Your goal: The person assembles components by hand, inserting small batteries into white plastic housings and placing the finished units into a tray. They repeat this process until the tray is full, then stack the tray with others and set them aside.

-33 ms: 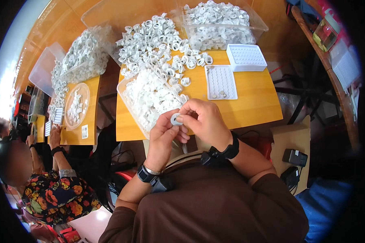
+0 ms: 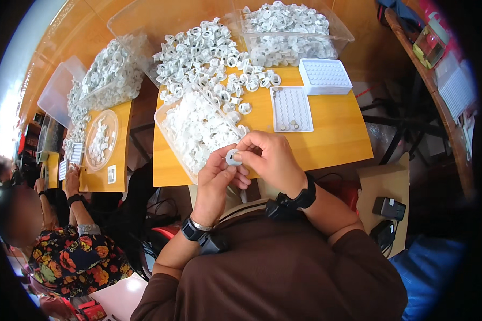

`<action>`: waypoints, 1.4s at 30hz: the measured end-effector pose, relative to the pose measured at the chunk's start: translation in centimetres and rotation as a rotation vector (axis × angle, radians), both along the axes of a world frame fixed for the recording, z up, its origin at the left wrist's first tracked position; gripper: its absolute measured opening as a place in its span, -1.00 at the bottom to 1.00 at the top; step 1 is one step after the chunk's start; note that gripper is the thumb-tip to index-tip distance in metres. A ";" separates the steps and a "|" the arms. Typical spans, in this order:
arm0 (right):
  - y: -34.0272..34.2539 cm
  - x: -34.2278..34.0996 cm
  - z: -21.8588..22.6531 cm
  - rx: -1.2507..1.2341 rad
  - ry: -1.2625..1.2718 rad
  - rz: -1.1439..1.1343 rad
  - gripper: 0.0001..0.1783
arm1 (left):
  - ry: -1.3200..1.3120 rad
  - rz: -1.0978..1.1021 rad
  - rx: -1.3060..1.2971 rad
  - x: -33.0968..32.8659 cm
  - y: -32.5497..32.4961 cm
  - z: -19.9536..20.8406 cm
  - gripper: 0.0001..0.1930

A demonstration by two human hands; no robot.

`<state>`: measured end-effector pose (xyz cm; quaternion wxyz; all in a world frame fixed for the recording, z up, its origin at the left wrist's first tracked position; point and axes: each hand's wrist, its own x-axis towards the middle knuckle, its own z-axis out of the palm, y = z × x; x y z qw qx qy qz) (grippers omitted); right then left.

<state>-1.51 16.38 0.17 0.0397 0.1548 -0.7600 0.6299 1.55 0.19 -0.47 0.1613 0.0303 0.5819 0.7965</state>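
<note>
A small round white plastic part (image 2: 232, 157) with a dark slot in its middle is held between my two hands, just off the table's near edge. My left hand (image 2: 217, 170) grips it from the left, thumb below and fingers behind. From the right, my right hand (image 2: 266, 159) pinches its edge between thumb and forefinger. Beside my hands stands a clear plastic bin (image 2: 168, 151) full of small white parts (image 2: 198, 128). A white tray (image 2: 291, 101) with wavy rows lies farther right, a few small round metallic pieces (image 2: 294, 124) in it.
White ring-shaped parts (image 2: 198, 53) are heaped behind the bin. A filled clear box (image 2: 334, 37) stands at the back, near stacked white trays (image 2: 326, 77). On the left, another person's hand (image 2: 72, 182) works at a second table (image 2: 122, 123). An open cardboard box (image 2: 383, 176) sits at lower right.
</note>
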 end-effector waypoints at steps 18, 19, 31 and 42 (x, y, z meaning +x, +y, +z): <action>-0.5 0.9 0.5 0.440 0.399 -0.095 -0.90 | 0.261 0.019 -0.471 0.5 -0.2 -0.2 -0.51; -0.4 0.9 0.5 0.461 0.390 -0.077 -0.90 | 0.251 0.019 -0.475 0.5 -0.2 -0.2 -0.51; -0.9 1.3 0.1 0.453 0.415 -0.109 -0.88 | 0.462 -0.014 -0.661 0.6 -0.5 -1.0 -0.43; 0.3 0.6 0.1 0.351 0.316 -0.009 -0.87 | 0.124 0.021 -0.396 0.7 0.1 0.3 -0.56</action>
